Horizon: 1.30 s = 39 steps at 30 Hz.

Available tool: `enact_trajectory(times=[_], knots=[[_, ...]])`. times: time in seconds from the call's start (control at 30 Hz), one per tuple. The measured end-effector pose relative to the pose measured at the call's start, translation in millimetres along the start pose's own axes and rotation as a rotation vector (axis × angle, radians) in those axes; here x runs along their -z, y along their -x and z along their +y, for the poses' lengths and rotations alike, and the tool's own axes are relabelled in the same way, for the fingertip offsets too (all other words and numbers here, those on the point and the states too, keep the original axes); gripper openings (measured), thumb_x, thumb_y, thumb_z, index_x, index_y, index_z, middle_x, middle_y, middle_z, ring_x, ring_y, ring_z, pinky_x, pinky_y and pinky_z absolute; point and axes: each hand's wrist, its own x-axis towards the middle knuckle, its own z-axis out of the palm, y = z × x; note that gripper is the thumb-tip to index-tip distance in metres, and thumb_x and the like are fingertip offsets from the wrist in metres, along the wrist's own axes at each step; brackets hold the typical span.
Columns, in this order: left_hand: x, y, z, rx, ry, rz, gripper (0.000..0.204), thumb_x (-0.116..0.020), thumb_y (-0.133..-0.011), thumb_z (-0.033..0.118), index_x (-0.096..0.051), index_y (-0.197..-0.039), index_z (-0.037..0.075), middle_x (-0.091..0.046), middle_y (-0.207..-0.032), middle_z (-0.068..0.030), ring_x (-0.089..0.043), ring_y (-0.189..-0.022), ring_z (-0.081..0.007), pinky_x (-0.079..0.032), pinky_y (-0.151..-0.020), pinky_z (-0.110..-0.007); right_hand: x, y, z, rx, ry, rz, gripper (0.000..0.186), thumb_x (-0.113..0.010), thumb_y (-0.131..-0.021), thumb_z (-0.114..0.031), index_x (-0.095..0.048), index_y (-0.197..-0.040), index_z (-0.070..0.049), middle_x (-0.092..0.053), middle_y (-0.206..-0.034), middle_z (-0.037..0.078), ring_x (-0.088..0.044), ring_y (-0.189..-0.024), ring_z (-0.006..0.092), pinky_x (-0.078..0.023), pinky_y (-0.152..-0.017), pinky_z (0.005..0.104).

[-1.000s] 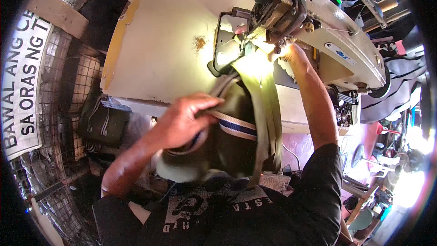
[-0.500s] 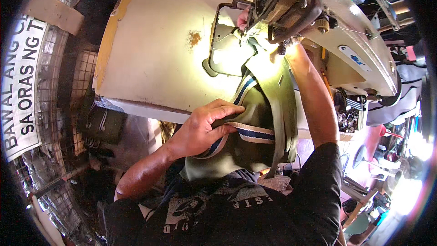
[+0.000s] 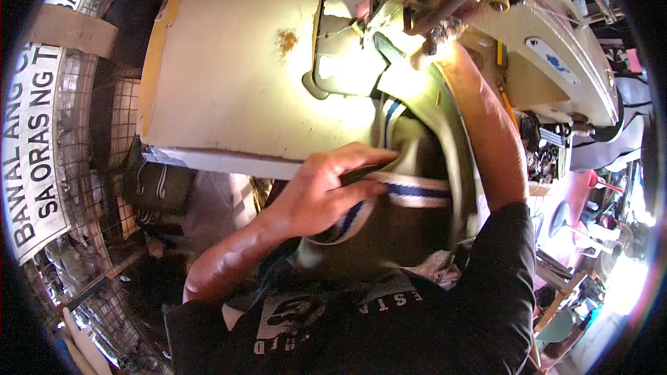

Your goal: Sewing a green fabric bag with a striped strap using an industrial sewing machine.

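My left hand (image 3: 325, 184) pinches an olive-green fabric piece (image 3: 406, 232) between thumb and fingers, along its trim of white-and-navy striped webbing (image 3: 418, 192). The piece hangs in folds over the table's front edge, in front of my body. Its far end lies under the head of a sewing machine (image 3: 535, 62), lit by a bright lamp. My right hand (image 3: 448, 50) reaches beside the needle area, against the fabric's far end. The machine head and glare hide most of its fingers, so its grip cannot be made out.
The pale machine table (image 3: 222, 69) spreads to the left, with a rusty stain. A dark metal frame (image 3: 318, 48) is on it beside the needle area. Wire mesh (image 3: 73, 139) and a white sign (image 3: 42, 160) stand at far left. Tools and small parts crowd the right.
My left hand and the gathered fabric have shifted right relative to the table. The hanging strip beside my right forearm now bows outward and is blurred. My right hand stays by the needle.
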Motion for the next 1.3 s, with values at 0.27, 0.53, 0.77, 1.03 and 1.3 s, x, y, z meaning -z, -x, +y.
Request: enact_trajectory(times=[0.27, 0.53, 0.77, 1.03, 1.3], knots=[[63.1, 64.1, 5.7, 0.061, -0.167, 0.007, 0.040, -0.060, -0.085, -0.006, -0.062, -0.124, -0.003, -0.071, -0.102, -0.0046, -0.061, -0.092, -0.0100, -0.050, -0.085, -0.028, -35.1, 35.4, -34.5, -0.019, 0.604, 0.281, 0.006, -0.060, -0.088, -0.007, -0.058, -0.093, -0.005, -0.058, -0.078, 0.007, -0.057, -0.073, 0.0214, -0.049, -0.064, 0.0347], [260.9, -41.8, 116.3, 0.197, -1.037, -0.160, 0.039, -0.059, -0.073, 0.004, -0.071, -0.109, -0.002, -0.072, -0.108, -0.0121, -0.066, -0.100, -0.0175, -0.051, -0.091, -0.031, -111.4, 26.5, -117.3, -0.633, 0.441, 0.677, 0.009, -0.057, -0.090, -0.011, -0.060, -0.095, -0.004, -0.063, -0.086, 0.018, -0.061, -0.082, 0.0351, -0.049, -0.073, 0.0426], [210.2, -141.8, 102.2, -0.230, -1.711, 0.270, 0.028, -0.057, -0.081, 0.009, -0.069, -0.105, 0.007, -0.065, -0.112, -0.0116, -0.048, -0.120, -0.0346, -0.028, -0.104, -0.052, -74.4, 51.8, -112.1, -0.520, 0.368, 0.659, 0.014, -0.065, -0.087, -0.011, -0.066, -0.098, -0.002, -0.064, -0.090, 0.018, -0.062, -0.085, 0.0335, -0.050, -0.074, 0.0417], [66.9, -98.1, -28.7, -0.645, -1.218, 0.285, 0.027, -0.058, -0.080, 0.004, -0.062, -0.106, 0.000, -0.060, -0.110, -0.0132, -0.059, -0.107, -0.0308, -0.048, -0.097, -0.039, -56.2, 52.5, -86.5, -0.358, 0.286, 0.451, 0.019, -0.073, -0.083, -0.009, -0.071, -0.102, -0.005, -0.066, -0.101, 0.011, -0.063, -0.095, 0.0305, -0.051, -0.083, 0.0393], [94.2, -122.4, -16.4, -0.759, -1.183, 0.165, 0.024, -0.060, -0.077, 0.005, -0.061, -0.100, -0.001, -0.057, -0.103, -0.0138, -0.058, -0.104, -0.0301, -0.049, -0.096, -0.039, -75.7, 40.8, -93.5, -0.428, 0.189, 0.564, 0.018, -0.068, -0.089, -0.022, -0.066, -0.094, -0.004, -0.062, -0.085, 0.017, -0.062, -0.081, 0.0363, -0.050, -0.072, 0.0455]])
